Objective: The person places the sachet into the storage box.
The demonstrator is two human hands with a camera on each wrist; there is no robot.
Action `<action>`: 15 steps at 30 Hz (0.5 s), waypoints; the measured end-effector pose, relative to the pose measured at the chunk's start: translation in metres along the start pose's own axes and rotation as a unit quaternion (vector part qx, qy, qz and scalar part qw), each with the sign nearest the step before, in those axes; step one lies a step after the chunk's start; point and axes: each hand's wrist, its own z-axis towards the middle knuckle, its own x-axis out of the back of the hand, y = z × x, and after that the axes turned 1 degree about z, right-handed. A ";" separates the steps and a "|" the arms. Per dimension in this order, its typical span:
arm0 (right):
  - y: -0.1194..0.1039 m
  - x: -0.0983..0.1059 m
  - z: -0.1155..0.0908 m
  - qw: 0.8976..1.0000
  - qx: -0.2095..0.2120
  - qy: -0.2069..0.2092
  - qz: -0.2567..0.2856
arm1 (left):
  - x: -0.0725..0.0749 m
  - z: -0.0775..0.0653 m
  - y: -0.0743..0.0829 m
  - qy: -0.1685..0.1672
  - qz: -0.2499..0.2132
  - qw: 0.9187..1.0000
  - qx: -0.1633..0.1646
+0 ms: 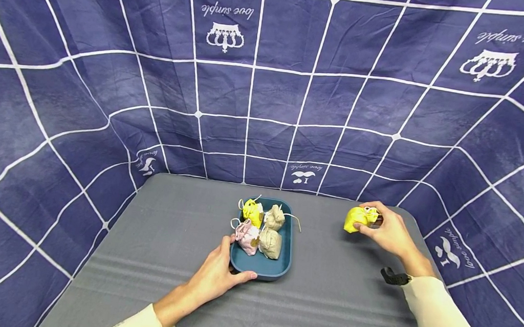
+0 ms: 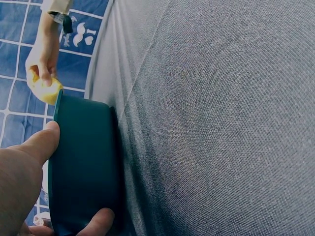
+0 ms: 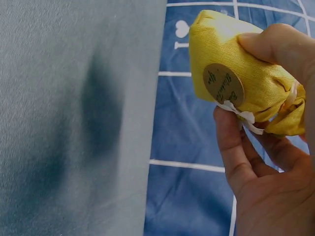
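Observation:
My right hand (image 1: 389, 231) pinches a small yellow drawstring pouch (image 1: 355, 220) between thumb and fingers, above the right part of the table. In the right wrist view the pouch (image 3: 231, 64) shows a round brown sticker (image 3: 224, 84) and a white string. My left hand (image 1: 216, 273) grips the near left corner of a teal-blue tray (image 1: 262, 273), the thumb at its near rim. Inside the tray lie another yellow pouch (image 1: 252, 211), a pink pouch (image 1: 247, 238) and two beige pouches, one farther back (image 1: 274, 218) and one nearer (image 1: 270, 243).
A grey cloth-covered table (image 1: 164, 227) carries the tray near its middle. Blue cloth (image 1: 276, 98) with white grid lines hangs behind it and at both sides. One pouch string (image 1: 295, 218) hangs over the tray's right rim.

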 end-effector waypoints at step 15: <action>-0.028 -0.010 0.002 0.998 0.035 -0.040 0.033 | -0.001 0.000 0.000 0.001 0.002 1.000 -0.001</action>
